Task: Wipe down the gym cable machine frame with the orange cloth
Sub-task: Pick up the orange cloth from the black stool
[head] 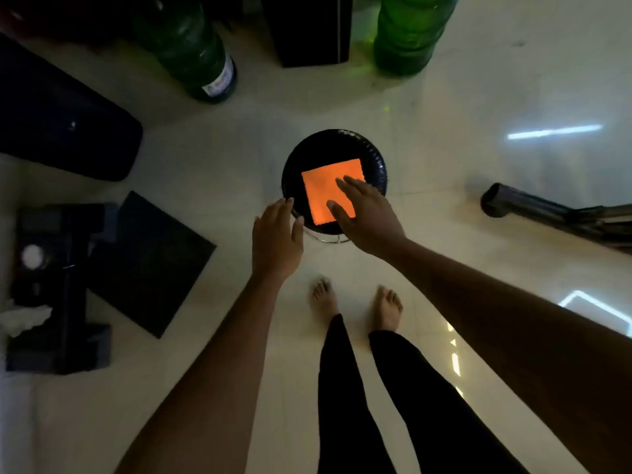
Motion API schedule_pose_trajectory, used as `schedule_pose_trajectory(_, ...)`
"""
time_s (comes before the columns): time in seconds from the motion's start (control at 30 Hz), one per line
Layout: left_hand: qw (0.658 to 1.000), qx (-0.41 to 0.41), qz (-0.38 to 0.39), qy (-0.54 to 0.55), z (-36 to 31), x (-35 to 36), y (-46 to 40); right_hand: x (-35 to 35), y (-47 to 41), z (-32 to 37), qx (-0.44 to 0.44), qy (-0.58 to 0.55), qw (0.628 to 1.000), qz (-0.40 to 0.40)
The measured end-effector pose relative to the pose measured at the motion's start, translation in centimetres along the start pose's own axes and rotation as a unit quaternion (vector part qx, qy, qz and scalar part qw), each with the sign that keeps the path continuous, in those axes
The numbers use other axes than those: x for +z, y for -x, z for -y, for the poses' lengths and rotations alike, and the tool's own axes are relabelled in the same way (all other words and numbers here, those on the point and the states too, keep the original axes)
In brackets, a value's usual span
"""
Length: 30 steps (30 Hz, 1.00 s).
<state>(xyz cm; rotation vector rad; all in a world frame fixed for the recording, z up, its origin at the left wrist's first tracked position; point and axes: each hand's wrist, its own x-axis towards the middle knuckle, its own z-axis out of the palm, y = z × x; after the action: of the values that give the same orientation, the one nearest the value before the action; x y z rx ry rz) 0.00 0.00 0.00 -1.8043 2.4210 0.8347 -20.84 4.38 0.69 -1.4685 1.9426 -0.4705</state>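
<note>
A folded orange cloth (323,191) lies flat on a round black stool seat (342,145) in the middle of the floor. My right hand (367,215) hovers over the cloth's right side with fingers spread and straight; whether it touches the cloth I cannot tell. My left hand (275,237) is at the stool's left rim, fingers relaxed and holding nothing. No cable machine frame is clearly recognisable in this dim view.
Two large green water bottles (191,46) (407,32) stand at the back with a dark post (311,29) between them. A dark padded bench (61,121) and black equipment (58,289) lie left. A dark metal tube (533,206) lies right. My bare feet (355,306) stand on glossy tiles.
</note>
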Motion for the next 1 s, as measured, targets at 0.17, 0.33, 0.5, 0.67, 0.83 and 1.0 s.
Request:
schedule_pose_trajectory(0.17,0.999,-0.004,0.031,-0.009,4.2,4.8,-7.5,6.9,-6.6,-3.2,0.031,0.019,0.999,0.025)
schedule_pose_trajectory(0.33,0.999,0.015,0.040,-0.016,6.7,9.0,-12.1,12.1,-10.6,-5.2,0.000,0.088,0.996,0.004)
schedule_pose_trajectory(0.5,0.999,0.033,0.023,-0.002,7.8,10.8,-13.2,14.4,-10.8,-7.0,-0.032,0.171,0.984,-0.024)
schedule_pose_trajectory(0.67,0.999,0.034,0.020,0.019,8.2,11.0,-13.6,15.0,-11.5,-7.1,-0.011,0.193,0.980,-0.041)
schedule_pose_trajectory(0.83,0.999,0.041,0.013,0.024,8.5,11.4,-14.2,15.9,-12.4,-7.2,-0.026,0.206,0.975,-0.079)
schedule_pose_trajectory(1.0,0.999,0.045,0.011,0.019,8.8,11.8,-13.9,16.6,-12.7,-7.7,-0.034,0.135,0.981,-0.134)
